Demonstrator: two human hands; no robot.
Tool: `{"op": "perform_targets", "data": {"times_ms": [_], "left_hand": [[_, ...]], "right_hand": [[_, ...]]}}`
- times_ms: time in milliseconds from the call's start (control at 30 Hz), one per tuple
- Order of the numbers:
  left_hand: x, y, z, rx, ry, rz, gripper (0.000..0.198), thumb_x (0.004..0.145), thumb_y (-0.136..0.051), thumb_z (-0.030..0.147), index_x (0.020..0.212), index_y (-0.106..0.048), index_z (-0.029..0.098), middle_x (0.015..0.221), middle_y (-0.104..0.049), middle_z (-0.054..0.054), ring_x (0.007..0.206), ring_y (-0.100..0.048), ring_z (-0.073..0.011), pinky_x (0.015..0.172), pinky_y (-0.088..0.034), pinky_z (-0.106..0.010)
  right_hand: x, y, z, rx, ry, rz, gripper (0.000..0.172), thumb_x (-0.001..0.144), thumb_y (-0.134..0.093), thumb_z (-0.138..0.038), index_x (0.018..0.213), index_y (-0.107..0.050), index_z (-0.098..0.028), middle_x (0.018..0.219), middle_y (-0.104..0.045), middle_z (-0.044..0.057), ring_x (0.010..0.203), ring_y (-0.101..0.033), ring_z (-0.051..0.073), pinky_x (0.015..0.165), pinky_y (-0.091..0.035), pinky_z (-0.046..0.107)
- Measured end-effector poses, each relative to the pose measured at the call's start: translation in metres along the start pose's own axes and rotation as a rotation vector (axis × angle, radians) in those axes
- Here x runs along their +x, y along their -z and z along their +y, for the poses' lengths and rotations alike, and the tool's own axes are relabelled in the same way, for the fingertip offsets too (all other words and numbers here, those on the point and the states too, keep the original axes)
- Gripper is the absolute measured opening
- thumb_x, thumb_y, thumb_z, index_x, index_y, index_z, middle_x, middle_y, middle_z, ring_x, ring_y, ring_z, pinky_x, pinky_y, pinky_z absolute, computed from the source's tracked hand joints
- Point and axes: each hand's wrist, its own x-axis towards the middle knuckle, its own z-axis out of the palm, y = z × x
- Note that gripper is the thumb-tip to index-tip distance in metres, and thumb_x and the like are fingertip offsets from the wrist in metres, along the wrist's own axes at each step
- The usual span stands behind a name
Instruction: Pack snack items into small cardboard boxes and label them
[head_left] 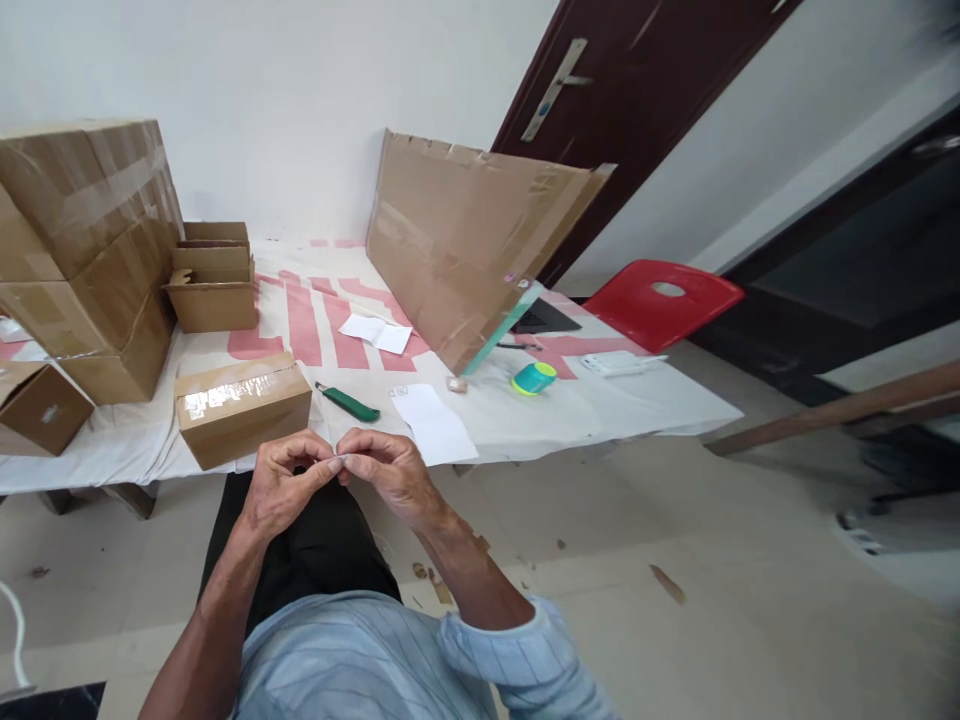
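My left hand (289, 480) and my right hand (390, 472) meet in front of the table's near edge, thumbs and forefingers pinched together. Between the fingertips shows a tiny pale bit, too small to name. Just beyond my left hand stands a closed cardboard box (244, 405) with shiny tape along its top. A green box cutter (349, 402) lies on the tablecloth past my fingers. To the right of my right hand, a white sheet of paper (433, 425) reaches the table's edge.
Large taped cartons (90, 250) stack up at the left, near small open boxes (214, 300). A big cardboard panel (480, 240) leans on the table. Further right are a teal tape roll (534, 378), a white power strip (619, 363) and a red chair (664, 305). Cardboard scraps (667, 583) litter the floor.
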Motion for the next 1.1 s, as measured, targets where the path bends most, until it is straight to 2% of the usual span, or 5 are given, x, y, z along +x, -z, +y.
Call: {"op": "perform_targets", "data": {"times_ms": [267,467,733,867,1100], "left_hand": [[0.004,-0.004,-0.005,0.145,-0.063,-0.004,0.033,0.094,-0.08,0.043,0.071,-0.08,0.019,0.073,-0.075,-0.006,0.065,-0.064,-0.0146,0.062,-0.047,-0.026],[0.006,-0.006,-0.012,0.23,-0.065,0.012,0.025,0.09,-0.082,0.036,0.072,-0.08,0.019,0.071,-0.073,-0.004,0.063,-0.061,-0.0126,0.06,-0.045,-0.024],[0.004,0.016,0.001,0.299,-0.129,0.15,0.014,0.086,-0.082,0.028,0.075,-0.078,0.02,0.077,-0.075,-0.003,0.068,-0.065,-0.014,0.062,-0.049,-0.025],[0.002,0.024,0.004,0.313,-0.167,0.191,0.014,0.086,-0.083,0.028,0.076,-0.078,0.02,0.077,-0.074,-0.003,0.068,-0.065,-0.0147,0.063,-0.05,-0.026],[0.005,0.028,0.006,0.335,-0.179,0.181,0.017,0.086,-0.083,0.029,0.073,-0.076,0.019,0.075,-0.074,-0.004,0.066,-0.066,-0.0153,0.06,-0.05,-0.027]], "right_hand": [[0.004,0.014,0.011,0.176,-0.182,-0.022,0.036,0.07,-0.097,-0.049,0.087,-0.082,-0.021,0.076,-0.074,0.0,0.065,-0.066,0.012,0.067,-0.059,0.027],[0.002,0.023,0.023,0.073,-0.084,0.008,0.032,0.077,-0.09,-0.05,0.08,-0.079,-0.02,0.084,-0.075,0.003,0.069,-0.068,0.015,0.069,-0.06,0.03],[0.064,0.161,0.049,-0.793,0.222,0.582,0.027,0.086,-0.065,-0.045,0.077,-0.071,-0.021,0.073,-0.072,0.002,0.073,-0.065,0.02,0.075,-0.056,0.034],[0.094,0.222,0.066,-0.974,0.221,0.602,0.018,0.083,-0.06,-0.033,0.07,-0.067,-0.021,0.081,-0.074,0.008,0.081,-0.066,0.023,0.082,-0.054,0.037],[0.107,0.255,0.097,-1.187,0.176,0.494,0.016,0.084,-0.056,-0.02,0.073,-0.068,-0.022,0.088,-0.076,0.009,0.088,-0.065,0.023,0.087,-0.051,0.034]]}}
